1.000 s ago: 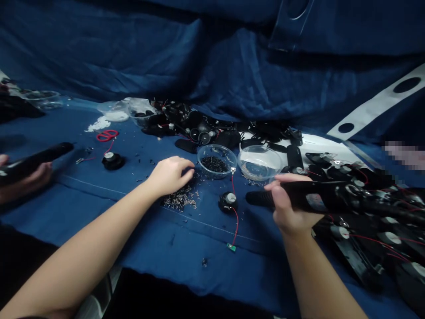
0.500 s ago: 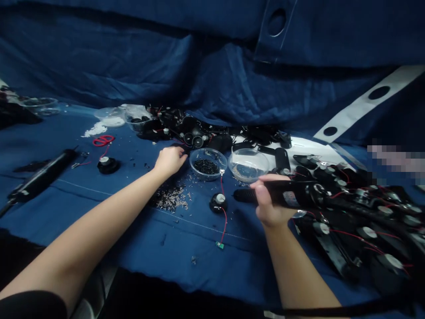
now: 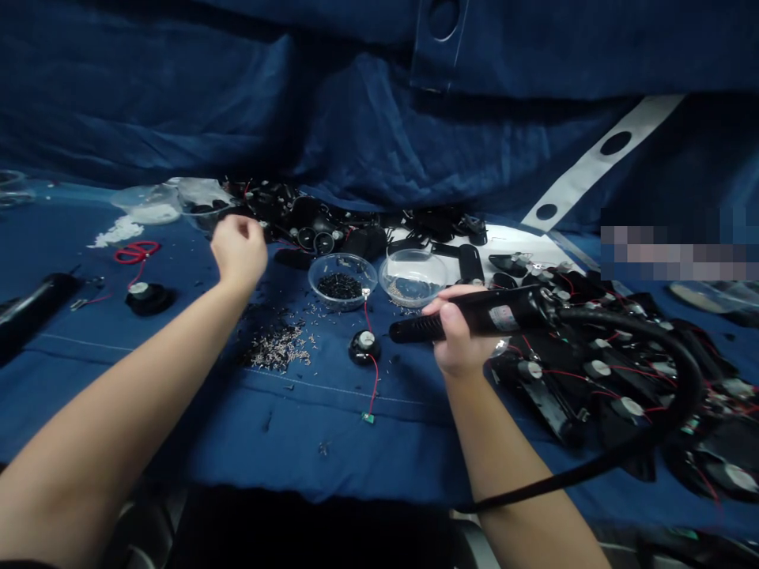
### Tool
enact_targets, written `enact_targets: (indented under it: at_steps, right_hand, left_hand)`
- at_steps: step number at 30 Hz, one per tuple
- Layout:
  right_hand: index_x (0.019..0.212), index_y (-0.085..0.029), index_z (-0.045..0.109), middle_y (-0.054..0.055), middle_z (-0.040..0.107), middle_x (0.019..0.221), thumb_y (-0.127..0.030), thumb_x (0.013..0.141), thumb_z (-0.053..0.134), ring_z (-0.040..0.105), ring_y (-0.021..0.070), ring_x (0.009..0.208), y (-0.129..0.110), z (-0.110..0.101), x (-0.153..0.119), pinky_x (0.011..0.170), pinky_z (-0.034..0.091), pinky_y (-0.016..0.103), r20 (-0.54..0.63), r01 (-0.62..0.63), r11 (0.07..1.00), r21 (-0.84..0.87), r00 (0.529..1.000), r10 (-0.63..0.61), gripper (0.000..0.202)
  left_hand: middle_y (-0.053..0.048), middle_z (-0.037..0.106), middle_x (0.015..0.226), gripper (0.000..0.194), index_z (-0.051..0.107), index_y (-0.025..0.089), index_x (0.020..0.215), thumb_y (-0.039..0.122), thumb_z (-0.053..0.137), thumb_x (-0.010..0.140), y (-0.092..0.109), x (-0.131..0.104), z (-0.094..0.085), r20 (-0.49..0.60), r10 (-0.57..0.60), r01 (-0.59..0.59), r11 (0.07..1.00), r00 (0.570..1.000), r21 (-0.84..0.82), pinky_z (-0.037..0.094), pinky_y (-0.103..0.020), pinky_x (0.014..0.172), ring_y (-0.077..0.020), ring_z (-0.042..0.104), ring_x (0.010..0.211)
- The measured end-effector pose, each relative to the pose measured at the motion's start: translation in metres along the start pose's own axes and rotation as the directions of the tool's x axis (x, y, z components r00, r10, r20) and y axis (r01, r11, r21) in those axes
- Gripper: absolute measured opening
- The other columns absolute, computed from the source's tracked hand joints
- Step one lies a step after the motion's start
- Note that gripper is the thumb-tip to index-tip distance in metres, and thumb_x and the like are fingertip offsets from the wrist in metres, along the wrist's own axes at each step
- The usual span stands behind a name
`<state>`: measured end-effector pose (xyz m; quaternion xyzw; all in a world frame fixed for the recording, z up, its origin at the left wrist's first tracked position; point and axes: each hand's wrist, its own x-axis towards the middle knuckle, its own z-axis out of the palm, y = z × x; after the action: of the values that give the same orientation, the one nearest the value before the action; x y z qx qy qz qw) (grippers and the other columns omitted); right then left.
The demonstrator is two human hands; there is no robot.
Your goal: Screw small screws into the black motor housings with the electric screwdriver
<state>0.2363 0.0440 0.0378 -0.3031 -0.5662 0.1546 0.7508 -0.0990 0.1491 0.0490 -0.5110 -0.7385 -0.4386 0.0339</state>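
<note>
Black driver: The black driver [image 3: 504, 310] lies nearly level above the table, right of center, its ribbed end pointing toward a wired round part [image 3: 365, 345]; the bit is hard to make out.
Right hand: The right hand [image 3: 462, 346] grips the driver's barrel, thumb along the side.
Left hand: The left hand [image 3: 240, 249] hovers, fingers curled, by the near side of a bowl of black pieces [image 3: 198, 224]; whether it holds or touches anything cannot be told.
Reach: The step looks like a pick from the parts at the back, driver at the ready; it seems to call for a light fingertip grasp among crowded pieces.
Wired part: Red leads run from it, 1 down to a green board [image 3: 368, 418].
Screws: A loose screw heap [image 3: 281, 348] lies to its left, with 2 clear bowls behind: a bowl of black screws [image 3: 339, 303] and a paler bowl [image 3: 413, 269].
Tabletop: Blue cloth [image 3: 195, 450] carries red-handled scissors [image 3: 137, 252], a second driver [image 3: 39, 312] at left and wired assemblies [image 3: 545, 379] at right.
Backdrop: Blue drapery [image 3: 178, 103] hangs behind, crossed at right by a white strip [image 3: 593, 170] with holes.
</note>
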Motion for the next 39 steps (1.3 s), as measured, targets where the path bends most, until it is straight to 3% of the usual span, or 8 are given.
enact_targets:
  at_steps: [7,12,15,21,23,28,34,39]
  right_hand:
    - [0.085,-0.021,0.071,-0.001,0.069,0.063,-0.04,0.082,0.076,0.066,0.0164,0.054,-0.002,0.007,-0.004,0.057,0.055,0.033,0.034,-0.073,0.993,0.096,0.997,0.07,0.02]
    - [0.086,-0.021,0.071,-0.001,0.068,0.062,-0.041,0.082,0.076,0.065,0.0165,0.054,-0.003,0.01,-0.005,0.055,0.055,0.033,0.061,-0.094,0.988,0.119,0.994,0.087,0.02]
    - [0.086,-0.021,0.069,-0.001,0.068,0.063,-0.042,0.082,0.075,0.066,0.017,0.054,-0.001,0.009,-0.006,0.054,0.056,0.034,0.069,-0.093,0.991,0.101,0.994,0.086,0.021]
    - [0.089,-0.022,0.069,-0.001,0.068,0.065,-0.042,0.086,0.072,0.066,0.0171,0.056,-0.001,0.007,-0.009,0.056,0.057,0.034,0.085,-0.08,0.994,0.077,0.994,0.073,0.02]
    - [0.09,-0.022,0.07,-0.001,0.068,0.064,-0.042,0.087,0.073,0.066,0.0169,0.056,-0.001,0.008,-0.009,0.054,0.056,0.034,0.101,-0.064,0.992,0.111,0.993,0.053,0.02]
    - [0.092,-0.023,0.072,-0.001,0.069,0.064,-0.042,0.087,0.075,0.065,0.0166,0.056,-0.001,0.01,-0.008,0.054,0.055,0.033,0.12,-0.044,0.987,0.152,0.992,0.025,0.019]
    - [0.09,-0.023,0.071,-0.001,0.069,0.064,-0.044,0.086,0.074,0.065,0.0171,0.057,-0.001,0.009,-0.008,0.056,0.055,0.034,0.112,-0.065,0.992,0.109,0.992,0.052,0.021]
    - [0.089,-0.022,0.071,-0.002,0.07,0.066,-0.039,0.087,0.075,0.066,0.0156,0.059,-0.001,0.01,-0.008,0.057,0.055,0.032,0.114,-0.088,0.983,0.163,0.991,0.07,0.018]
  left_hand:
    - [-0.003,0.078,0.1,0.047,0.071,0.023,0.113,0.052,0.036,0.102,0.009,-0.014,-0.069,-0.211,0.125,-0.168,0.965,0.97,-0.202,0.043,-0.049,0.073,-0.0224,0.071,0.101]
    - [-0.005,0.074,0.072,0.047,0.08,0.016,0.101,0.045,0.043,0.098,0.038,-0.075,-0.08,0.142,0.216,-0.181,0.957,0.966,-0.225,0.042,-0.036,0.055,-0.0195,0.07,0.071]
    - [-0.001,0.083,0.088,0.035,0.084,0.026,0.1,0.038,0.053,0.089,0.05,-0.113,-0.062,0.629,0.343,-0.222,0.938,0.697,-0.266,0.059,-0.038,0.066,-0.025,0.078,0.081]
    - [0.005,0.084,0.094,0.044,0.079,0.032,0.123,0.023,0.049,0.091,0.054,-0.137,-0.05,0.806,0.497,-0.262,0.865,0.322,-0.429,0.057,-0.028,0.063,-0.0181,0.077,0.072]
    - [0.005,0.083,0.082,0.038,0.079,0.029,0.118,0.028,0.049,0.096,0.054,-0.133,-0.053,0.823,0.459,-0.193,0.888,0.335,-0.417,0.053,-0.027,0.055,-0.0166,0.072,0.06]
    - [-0.005,0.082,0.106,0.047,0.069,0.023,0.132,0.053,0.052,0.101,0.047,-0.13,-0.048,0.746,0.393,-0.255,0.919,0.538,-0.301,0.059,-0.035,0.077,-0.0244,0.078,0.092]
    - [-0.013,0.071,0.138,0.077,0.06,0.027,0.146,0.063,0.08,0.08,0.026,-0.128,-0.054,0.723,0.592,-0.563,0.753,0.355,-0.34,0.056,-0.045,0.1,-0.0352,0.068,0.124]
    - [-0.009,0.076,0.114,0.067,0.059,0.027,0.146,0.043,0.08,0.085,0.017,-0.119,-0.059,0.699,0.608,-0.619,0.727,0.378,-0.298,0.058,-0.039,0.089,-0.0297,0.073,0.102]
